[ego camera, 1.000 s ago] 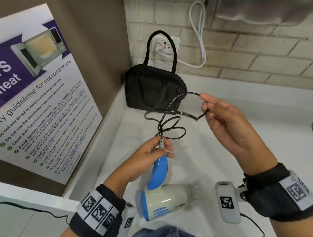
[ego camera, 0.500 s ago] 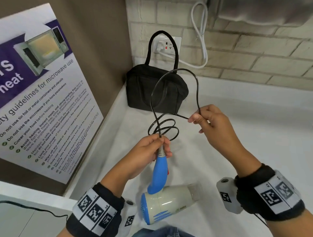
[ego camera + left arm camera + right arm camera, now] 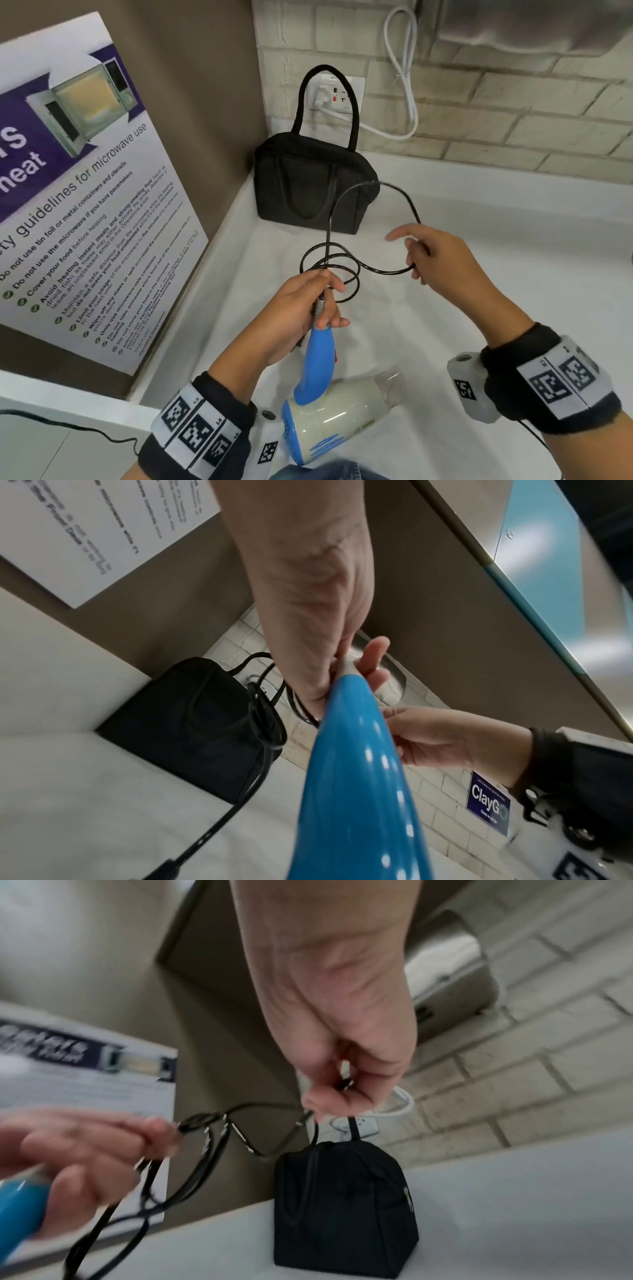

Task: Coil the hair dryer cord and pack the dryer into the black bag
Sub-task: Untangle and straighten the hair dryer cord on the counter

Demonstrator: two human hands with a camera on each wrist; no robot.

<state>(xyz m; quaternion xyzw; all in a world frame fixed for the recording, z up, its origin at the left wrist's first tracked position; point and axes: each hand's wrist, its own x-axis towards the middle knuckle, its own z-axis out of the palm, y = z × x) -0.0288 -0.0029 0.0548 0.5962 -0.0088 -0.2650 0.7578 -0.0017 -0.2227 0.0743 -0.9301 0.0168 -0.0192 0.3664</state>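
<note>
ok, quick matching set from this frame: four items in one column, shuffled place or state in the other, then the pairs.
Items
1. hair dryer handle
2. black bag
3. black cord
4. white cable

States
A. hangs in a loop on the brick wall
B. partly coiled, running between both hands
C. stands on the counter in the corner
D. top end in the grip of the left hand

Pairs: 1-D, 2-C, 3-B, 4-A. The right hand holds the cord's free run.
</note>
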